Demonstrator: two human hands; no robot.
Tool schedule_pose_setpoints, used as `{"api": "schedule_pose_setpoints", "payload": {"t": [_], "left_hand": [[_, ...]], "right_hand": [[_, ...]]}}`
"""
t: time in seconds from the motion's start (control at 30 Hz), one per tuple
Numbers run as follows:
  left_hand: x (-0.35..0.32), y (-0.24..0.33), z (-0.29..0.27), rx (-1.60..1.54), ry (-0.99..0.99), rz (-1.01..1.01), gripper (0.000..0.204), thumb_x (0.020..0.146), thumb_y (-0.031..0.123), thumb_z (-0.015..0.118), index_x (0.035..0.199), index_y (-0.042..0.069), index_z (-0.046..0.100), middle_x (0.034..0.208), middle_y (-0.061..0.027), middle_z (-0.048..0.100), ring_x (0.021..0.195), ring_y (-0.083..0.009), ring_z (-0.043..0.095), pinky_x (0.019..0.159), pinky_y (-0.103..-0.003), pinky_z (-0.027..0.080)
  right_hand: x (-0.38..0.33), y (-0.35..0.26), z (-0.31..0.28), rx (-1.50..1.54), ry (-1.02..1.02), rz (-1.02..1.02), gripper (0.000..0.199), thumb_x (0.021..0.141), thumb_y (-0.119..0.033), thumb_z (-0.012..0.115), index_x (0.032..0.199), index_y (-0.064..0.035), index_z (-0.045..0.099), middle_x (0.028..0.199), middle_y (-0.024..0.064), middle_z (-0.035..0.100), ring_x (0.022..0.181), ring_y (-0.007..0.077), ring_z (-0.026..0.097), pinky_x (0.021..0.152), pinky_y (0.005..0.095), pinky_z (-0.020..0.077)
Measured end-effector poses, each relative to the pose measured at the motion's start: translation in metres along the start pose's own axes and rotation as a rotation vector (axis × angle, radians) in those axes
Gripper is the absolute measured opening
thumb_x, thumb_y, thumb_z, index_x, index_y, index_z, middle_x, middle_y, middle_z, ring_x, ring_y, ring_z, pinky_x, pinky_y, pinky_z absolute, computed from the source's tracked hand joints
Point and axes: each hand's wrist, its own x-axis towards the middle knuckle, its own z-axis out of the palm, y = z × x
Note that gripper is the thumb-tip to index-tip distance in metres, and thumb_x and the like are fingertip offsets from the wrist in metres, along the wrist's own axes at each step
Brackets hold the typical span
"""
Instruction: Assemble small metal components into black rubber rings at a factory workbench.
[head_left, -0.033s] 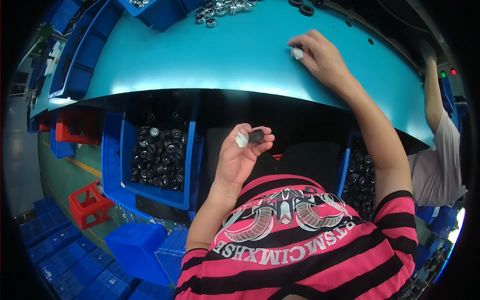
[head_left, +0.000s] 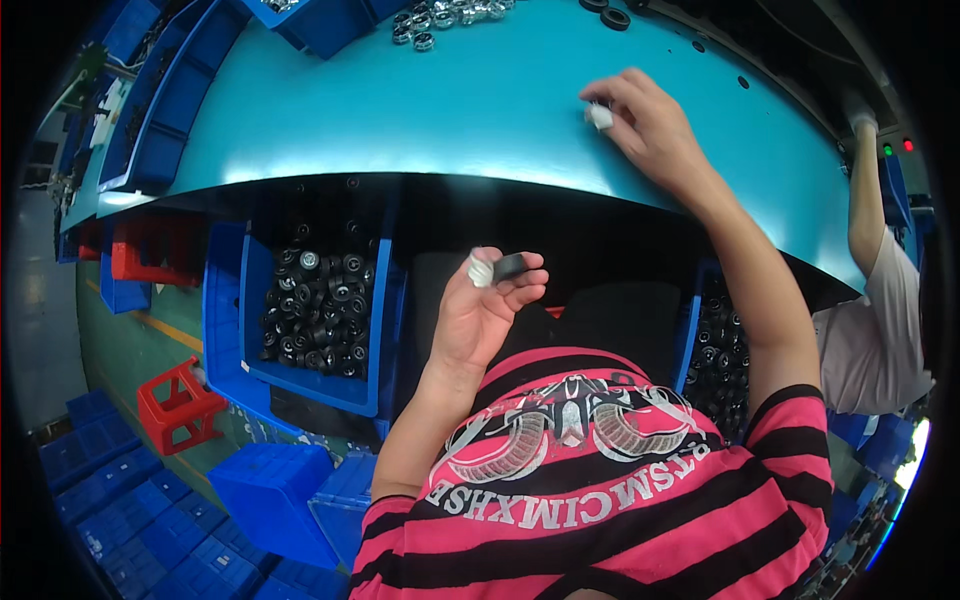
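My left hand [head_left: 478,300] is raised in front of my body, palm up. Its thumb, wrapped in white, and its fingers pinch a small black tyre [head_left: 511,267], seen mostly edge-on; whether a hub sits inside is hidden. Farther off, my right hand [head_left: 645,122] is over the blue-green table [head_left: 430,110] with curled fingers. Its thumb also has a white wrap, pressed toward the fingertips. A sliver of something dark shows between them, too small to name. Left of my left hand, a blue bin [head_left: 312,392] holds many black wheels [head_left: 318,310] with silvery hubs.
Silvery hubs [head_left: 424,41] lie at the table's far side beside a blue bin [head_left: 335,30]. Black tyres [head_left: 614,19] lie at the far right. Another person's arm [head_left: 866,190] reaches in at the right. A red stool [head_left: 180,405] stands on the floor at left.
The tyre has turned slightly between the fingers of my left hand. My right hand has shifted a little nearer, its fingers still curled.
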Motion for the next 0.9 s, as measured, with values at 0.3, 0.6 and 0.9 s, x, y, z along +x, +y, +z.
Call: {"api": "schedule_pose_setpoints", "payload": {"t": [0.3, 0.6, 0.9], "left_hand": [[-0.010, -0.003, 0.017, 0.070, 0.183, -0.123, 0.053, 0.110, 0.054, 0.040, 0.092, 0.011, 0.067, 0.110, -0.0235, 0.073, 0.074, -0.0232, 0.062, 0.068, -0.035, 0.052], [-0.009, -0.009, 0.019, 0.011, 0.129, -0.131, 0.049, 0.111, 0.048, 0.041, 0.095, 0.008, 0.066, 0.108, -0.0243, 0.071, 0.075, -0.0205, 0.054, 0.072, -0.034, 0.045], [-0.008, -0.014, 0.015, -0.013, 0.104, -0.099, 0.027, 0.108, 0.032, 0.051, 0.111, 0.008, 0.064, 0.112, -0.0237, 0.068, 0.081, -0.0226, 0.061, 0.076, -0.036, 0.050]], "right_hand": [[-0.113, -0.058, 0.039, 1.409, -0.178, 0.424, 0.030, 0.089, 0.004, 0.072, 0.115, -0.0024, 0.059, 0.108, 0.0040, 0.064, 0.096, 0.0125, 0.067, 0.086, 0.0301, 0.0583], [-0.143, -0.058, 0.060, 1.375, -0.131, 0.504, 0.030, 0.086, 0.005, 0.074, 0.110, -0.0039, 0.059, 0.114, 0.0052, 0.065, 0.100, 0.0124, 0.067, 0.089, 0.0298, 0.0566], [-0.146, -0.073, 0.058, 1.434, -0.108, 0.463, 0.038, 0.085, 0.008, 0.073, 0.120, 0.0008, 0.062, 0.112, 0.0064, 0.065, 0.108, 0.0176, 0.069, 0.087, 0.0295, 0.0589]]}}
